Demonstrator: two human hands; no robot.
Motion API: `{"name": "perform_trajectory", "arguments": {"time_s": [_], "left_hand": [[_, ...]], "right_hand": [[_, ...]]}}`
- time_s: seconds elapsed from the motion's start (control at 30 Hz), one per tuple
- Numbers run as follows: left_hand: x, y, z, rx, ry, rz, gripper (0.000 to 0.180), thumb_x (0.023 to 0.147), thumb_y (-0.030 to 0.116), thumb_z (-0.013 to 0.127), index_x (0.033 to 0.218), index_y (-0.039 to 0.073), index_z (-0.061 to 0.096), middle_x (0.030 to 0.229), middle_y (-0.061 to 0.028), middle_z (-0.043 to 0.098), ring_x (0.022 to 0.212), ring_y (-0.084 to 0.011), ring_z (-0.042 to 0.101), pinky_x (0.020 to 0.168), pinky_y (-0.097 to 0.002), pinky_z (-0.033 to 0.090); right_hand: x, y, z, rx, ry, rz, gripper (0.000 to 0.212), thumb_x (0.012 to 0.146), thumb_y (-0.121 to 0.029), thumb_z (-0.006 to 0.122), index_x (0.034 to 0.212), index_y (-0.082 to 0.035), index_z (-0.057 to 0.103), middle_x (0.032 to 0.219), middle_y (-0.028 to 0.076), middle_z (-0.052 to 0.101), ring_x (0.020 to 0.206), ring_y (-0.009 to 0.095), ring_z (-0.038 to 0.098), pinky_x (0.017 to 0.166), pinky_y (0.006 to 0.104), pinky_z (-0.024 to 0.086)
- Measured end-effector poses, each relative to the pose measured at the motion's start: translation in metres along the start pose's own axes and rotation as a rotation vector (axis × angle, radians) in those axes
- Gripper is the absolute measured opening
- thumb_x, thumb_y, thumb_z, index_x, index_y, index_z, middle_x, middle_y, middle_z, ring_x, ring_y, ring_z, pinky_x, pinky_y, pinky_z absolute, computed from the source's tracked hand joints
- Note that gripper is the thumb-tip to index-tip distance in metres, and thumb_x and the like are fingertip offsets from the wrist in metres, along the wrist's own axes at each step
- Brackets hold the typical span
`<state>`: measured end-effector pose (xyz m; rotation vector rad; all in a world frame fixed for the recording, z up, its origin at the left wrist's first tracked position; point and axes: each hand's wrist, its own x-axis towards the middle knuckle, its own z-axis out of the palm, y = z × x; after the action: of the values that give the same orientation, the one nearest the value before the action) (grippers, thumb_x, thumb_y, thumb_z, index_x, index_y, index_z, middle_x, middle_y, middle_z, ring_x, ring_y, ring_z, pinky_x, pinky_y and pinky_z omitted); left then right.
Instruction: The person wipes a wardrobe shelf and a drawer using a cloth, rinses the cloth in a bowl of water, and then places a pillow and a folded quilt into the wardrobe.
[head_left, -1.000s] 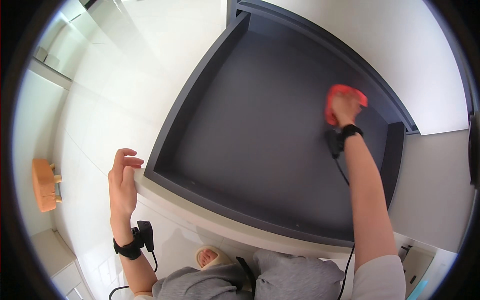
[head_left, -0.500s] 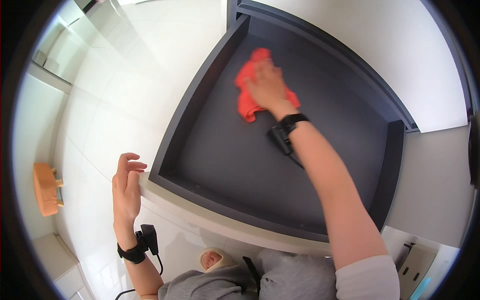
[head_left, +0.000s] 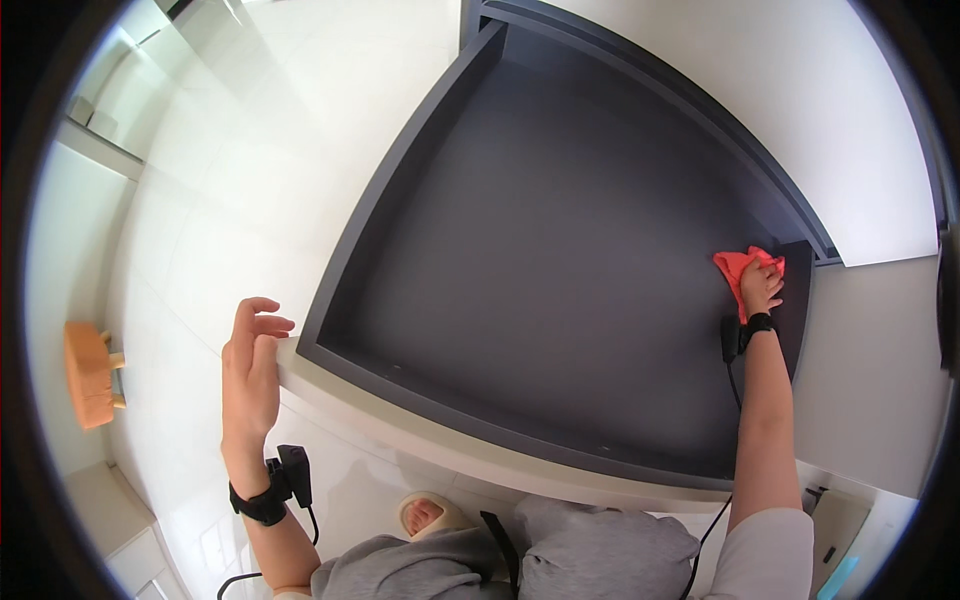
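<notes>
A wide dark grey drawer (head_left: 560,270) stands pulled out in front of me. At its right side, by the far right corner, my right hand (head_left: 762,286) holds a crumpled red cloth (head_left: 735,265) against the drawer. Its fingers lie over the cloth and point toward the side wall. My left hand (head_left: 254,365) is at the near left corner, beside the end of the pale drawer front (head_left: 400,400). Its fingers are loosely bent and apart, with nothing in them. Each wrist wears a black strap with a small black device and a cable.
White cabinet panels (head_left: 840,120) rise behind the drawer and a pale panel (head_left: 870,370) flanks it on the right. An orange stool (head_left: 90,375) stands on the glossy tiled floor (head_left: 240,180) at far left. My slippered foot (head_left: 425,515) is below the drawer front.
My right hand has carried the red cloth from the far left-middle of the drawer bottom across to the right side wall. My left hand has stayed almost still.
</notes>
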<state>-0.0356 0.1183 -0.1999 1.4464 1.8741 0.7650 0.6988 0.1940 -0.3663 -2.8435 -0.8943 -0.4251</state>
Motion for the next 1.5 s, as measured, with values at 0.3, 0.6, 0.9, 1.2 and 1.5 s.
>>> {"name": "perform_trajectory", "arguments": {"time_s": [0.3,0.6,0.9,1.2,1.5], "left_hand": [[0.001,-0.003,-0.006,0.003,0.033,-0.004,0.034,0.081,0.012,0.030,0.107,0.001,0.050,0.092,-0.0189,0.064,0.086,-0.0252,0.060,0.077,-0.0356,0.046],[0.001,-0.008,-0.009,-0.014,0.029,-0.016,0.034,0.081,0.015,0.033,0.108,0.003,0.050,0.093,-0.0146,0.063,0.087,-0.0212,0.058,0.074,-0.0324,0.046],[0.007,-0.011,-0.020,-0.006,0.026,-0.032,0.032,0.082,0.009,0.032,0.107,0.000,0.049,0.092,-0.0191,0.064,0.087,-0.0256,0.059,0.080,-0.0363,0.046],[0.015,-0.019,-0.034,-0.077,0.016,0.047,0.024,0.082,0.007,0.034,0.100,-0.001,0.048,0.090,-0.0208,0.064,0.082,-0.0277,0.060,0.074,-0.0344,0.045],[0.015,-0.016,-0.031,-0.103,0.027,0.052,0.029,0.077,0.004,0.032,0.102,-0.001,0.048,0.090,-0.0203,0.064,0.084,-0.0280,0.061,0.079,-0.0363,0.046]], "right_hand": [[-0.115,-0.259,-0.060,0.130,-0.091,-0.696,0.048,0.091,-0.033,0.036,0.124,-0.003,0.053,0.138,0.018,0.041,0.130,0.035,0.032,0.106,0.0525,0.025],[-0.310,-0.353,-0.134,0.394,-0.146,-1.487,0.061,0.092,-0.039,0.039,0.137,0.002,0.034,0.146,0.017,0.029,0.138,0.031,0.020,0.112,0.0479,0.016],[-0.303,-0.376,-0.134,0.337,-0.171,-1.512,0.064,0.091,-0.041,0.041,0.138,0.003,0.032,0.144,0.018,0.031,0.137,0.031,0.022,0.112,0.0477,0.017],[-0.209,-0.499,-0.121,0.384,-0.440,-0.996,0.067,0.089,-0.042,0.037,0.145,-0.007,0.022,0.153,0.009,0.012,0.142,0.024,0.007,0.114,0.0480,0.006],[-0.250,-0.440,-0.121,0.362,-0.220,-1.359,0.064,0.085,-0.034,0.048,0.138,0.000,0.034,0.146,0.015,0.029,0.138,0.027,0.022,0.111,0.0514,0.015]]}}
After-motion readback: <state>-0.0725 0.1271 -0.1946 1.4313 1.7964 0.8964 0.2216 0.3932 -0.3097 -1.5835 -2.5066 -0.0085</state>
